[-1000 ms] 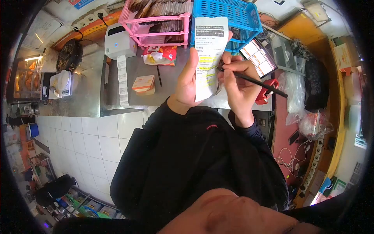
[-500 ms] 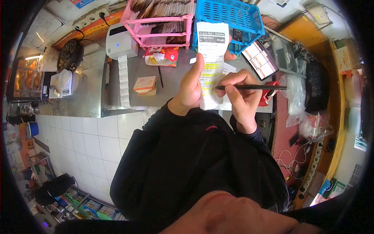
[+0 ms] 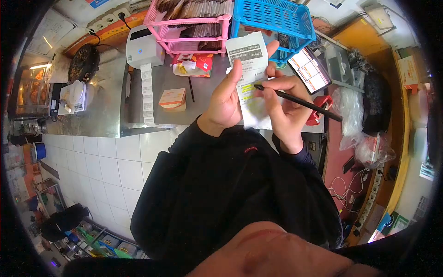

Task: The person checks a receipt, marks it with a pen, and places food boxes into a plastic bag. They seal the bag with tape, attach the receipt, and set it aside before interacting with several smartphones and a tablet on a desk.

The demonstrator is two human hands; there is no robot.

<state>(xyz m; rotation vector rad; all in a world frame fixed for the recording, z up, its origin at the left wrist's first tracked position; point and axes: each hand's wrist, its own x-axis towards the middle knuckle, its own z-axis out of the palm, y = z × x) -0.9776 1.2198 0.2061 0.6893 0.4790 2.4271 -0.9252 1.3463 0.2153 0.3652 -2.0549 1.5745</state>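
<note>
Behind the hands, a grey metal desk (image 3: 184, 108) carried a pink basket (image 3: 191, 22) and a blue basket (image 3: 272, 21). Over its front part, the left hand (image 3: 225, 99) held up the printed receipt (image 3: 251, 78), which lay between its thumb and fingers, yellow marks on the paper. The right hand (image 3: 290, 104) had its fingers closed around a black pen (image 3: 300, 100), whose tip was at the receipt, beside the marked lines.

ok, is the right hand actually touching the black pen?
Touching. The head view shows it: the right hand has the black pen between thumb and fingers, with its far end jutting out beyond the grip.
</note>
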